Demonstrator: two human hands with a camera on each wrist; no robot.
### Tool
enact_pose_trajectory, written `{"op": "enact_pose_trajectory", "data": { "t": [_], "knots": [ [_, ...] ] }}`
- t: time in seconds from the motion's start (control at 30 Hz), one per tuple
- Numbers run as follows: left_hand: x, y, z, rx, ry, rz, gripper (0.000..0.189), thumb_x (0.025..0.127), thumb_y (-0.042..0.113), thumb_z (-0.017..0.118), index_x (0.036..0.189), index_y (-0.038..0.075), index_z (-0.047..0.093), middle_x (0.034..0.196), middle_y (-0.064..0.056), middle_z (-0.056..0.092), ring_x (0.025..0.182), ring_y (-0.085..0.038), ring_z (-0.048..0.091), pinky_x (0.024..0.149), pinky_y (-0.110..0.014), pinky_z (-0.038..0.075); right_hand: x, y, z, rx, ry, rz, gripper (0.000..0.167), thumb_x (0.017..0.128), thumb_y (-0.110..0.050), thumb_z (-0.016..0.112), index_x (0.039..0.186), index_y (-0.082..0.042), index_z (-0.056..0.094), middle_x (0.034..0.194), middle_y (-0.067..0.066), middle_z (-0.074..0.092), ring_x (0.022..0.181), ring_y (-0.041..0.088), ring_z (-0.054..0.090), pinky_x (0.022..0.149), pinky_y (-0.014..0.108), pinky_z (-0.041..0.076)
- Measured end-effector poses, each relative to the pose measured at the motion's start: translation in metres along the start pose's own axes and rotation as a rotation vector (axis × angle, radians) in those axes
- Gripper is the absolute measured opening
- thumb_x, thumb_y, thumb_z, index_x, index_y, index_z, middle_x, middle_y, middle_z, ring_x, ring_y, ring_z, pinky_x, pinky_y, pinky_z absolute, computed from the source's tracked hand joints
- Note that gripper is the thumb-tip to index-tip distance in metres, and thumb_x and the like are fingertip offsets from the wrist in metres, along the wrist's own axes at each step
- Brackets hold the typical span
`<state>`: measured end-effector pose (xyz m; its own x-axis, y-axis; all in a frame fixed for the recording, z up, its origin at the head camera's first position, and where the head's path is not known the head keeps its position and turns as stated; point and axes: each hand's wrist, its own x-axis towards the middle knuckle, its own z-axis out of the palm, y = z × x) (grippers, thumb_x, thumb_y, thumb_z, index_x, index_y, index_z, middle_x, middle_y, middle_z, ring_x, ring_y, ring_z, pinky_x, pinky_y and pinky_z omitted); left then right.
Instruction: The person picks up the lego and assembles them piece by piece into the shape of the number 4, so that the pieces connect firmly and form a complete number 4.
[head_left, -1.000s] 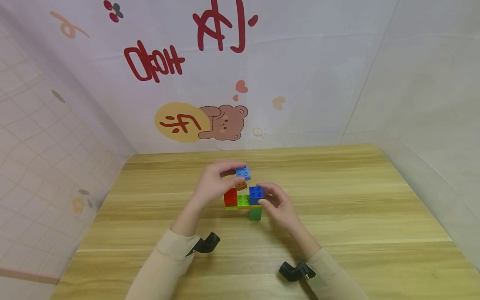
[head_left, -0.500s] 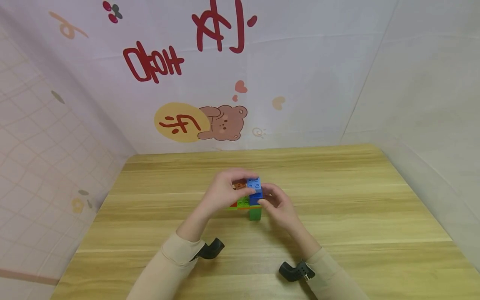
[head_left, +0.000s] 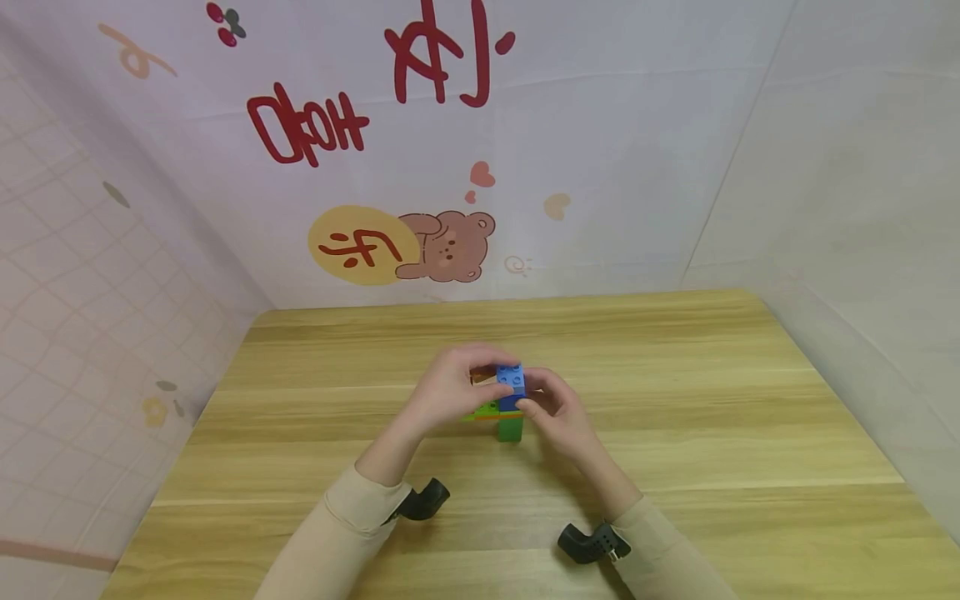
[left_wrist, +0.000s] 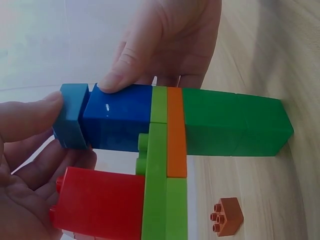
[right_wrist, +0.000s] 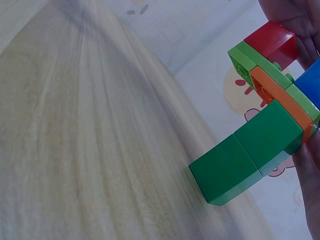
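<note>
My left hand [head_left: 447, 390] pinches a light blue toy brick [left_wrist: 73, 117] between thumb and fingers. That brick sits slightly tilted at the top of a dark blue brick [left_wrist: 119, 117], with a thin gap along one side. My right hand [head_left: 558, 414] grips the dark blue brick from the right, its thumb on the near face. Below run thin lime green bricks [left_wrist: 156, 185] and an orange brick [left_wrist: 176, 135], carried on a leg of stacked green bricks [right_wrist: 245, 152]. A red brick [left_wrist: 102, 202] stands on the lime layer, hidden behind my left hand in the head view.
A loose brown-orange brick [left_wrist: 231, 216] lies on the wooden table [head_left: 675, 400] behind the build. Printed cloth walls [head_left: 615, 150] enclose the table at the back and sides. Black wrist mounts [head_left: 424, 500] stick out from both cuffs.
My left hand has moved right and down, bringing the light blue brick from above the brown-orange brick onto the dark blue one. My right hand has stayed in place.
</note>
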<state>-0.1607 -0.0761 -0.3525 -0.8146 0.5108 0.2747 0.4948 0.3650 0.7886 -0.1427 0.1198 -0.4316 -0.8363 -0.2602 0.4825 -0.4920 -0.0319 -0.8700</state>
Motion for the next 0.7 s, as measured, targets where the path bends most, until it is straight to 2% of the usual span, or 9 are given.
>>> {"op": "enact_pose_trajectory", "data": {
  "t": [0.3, 0.47, 0.7],
  "knots": [
    [0.0003, 0.0009, 0.0011, 0.001, 0.001, -0.023, 0.025, 0.086, 0.007, 0.077, 0.111, 0.005, 0.074, 0.110, -0.004, 0.071, 0.100, -0.019, 0.067, 0.088, -0.030, 0.055, -0.0005, 0.0019, -0.0005, 0.014, 0.003, 0.001, 0.030, 0.088, 0.021, 0.059, 0.117, 0.017, 0.055, 0.114, 0.015, 0.062, 0.106, 0.011, 0.060, 0.094, 0.030, 0.051],
    [0.0004, 0.0028, 0.0008, 0.000, 0.003, -0.031, 0.025, 0.086, 0.006, 0.078, 0.110, 0.005, 0.074, 0.108, -0.005, 0.071, 0.099, -0.019, 0.067, 0.088, -0.033, 0.055, 0.0000, 0.0000, -0.0006, 0.010, 0.002, 0.005, 0.030, 0.088, 0.020, 0.059, 0.118, 0.017, 0.055, 0.115, 0.016, 0.061, 0.106, 0.010, 0.060, 0.094, 0.030, 0.051],
    [0.0012, 0.0045, -0.0002, 0.006, 0.000, -0.039, 0.025, 0.085, 0.005, 0.078, 0.109, 0.004, 0.074, 0.107, -0.006, 0.071, 0.098, -0.019, 0.068, 0.087, -0.036, 0.056, 0.0008, 0.0000, -0.0009, 0.006, 0.003, 0.011, 0.030, 0.088, 0.019, 0.059, 0.118, 0.017, 0.055, 0.115, 0.011, 0.061, 0.107, 0.008, 0.060, 0.094, 0.031, 0.052]
  ]
}}
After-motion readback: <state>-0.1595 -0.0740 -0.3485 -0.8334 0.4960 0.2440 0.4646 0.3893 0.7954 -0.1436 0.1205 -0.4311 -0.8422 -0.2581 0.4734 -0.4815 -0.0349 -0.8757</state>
